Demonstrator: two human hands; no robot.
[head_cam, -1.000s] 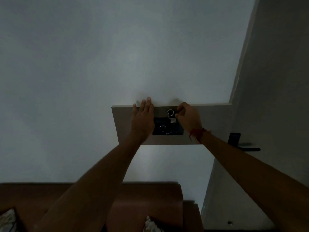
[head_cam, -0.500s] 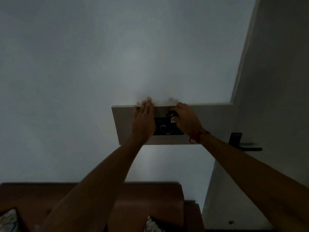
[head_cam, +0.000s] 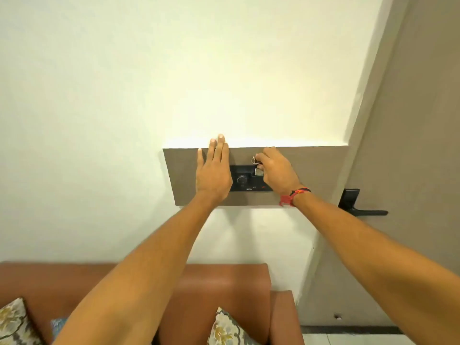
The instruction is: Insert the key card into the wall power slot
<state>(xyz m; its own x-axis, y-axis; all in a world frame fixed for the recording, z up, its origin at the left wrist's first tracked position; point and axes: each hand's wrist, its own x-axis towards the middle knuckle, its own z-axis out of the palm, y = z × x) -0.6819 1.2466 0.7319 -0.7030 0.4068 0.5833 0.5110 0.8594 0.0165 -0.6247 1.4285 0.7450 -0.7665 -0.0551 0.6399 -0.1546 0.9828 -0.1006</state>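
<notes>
A black switch panel (head_cam: 245, 179) with a round dial sits on a taupe wall board (head_cam: 318, 175). The key card (head_cam: 258, 172), small and silvery with a metal ring on top, stands in the slot at the panel's upper right. My right hand (head_cam: 277, 170), a red thread at its wrist, pinches the card's top and ring. My left hand (head_cam: 212, 170) lies flat against the board just left of the panel, fingers straight and pointing up, holding nothing.
A taupe door with a black lever handle (head_cam: 361, 207) stands to the right. Below the board, an orange-brown sofa (head_cam: 224, 290) with patterned cushions (head_cam: 226, 329) runs along the white wall.
The room has gone from dark to brightly lit. My right hand has stayed on the card at the panel's top right, with the ring showing again. The left hand has not moved.
</notes>
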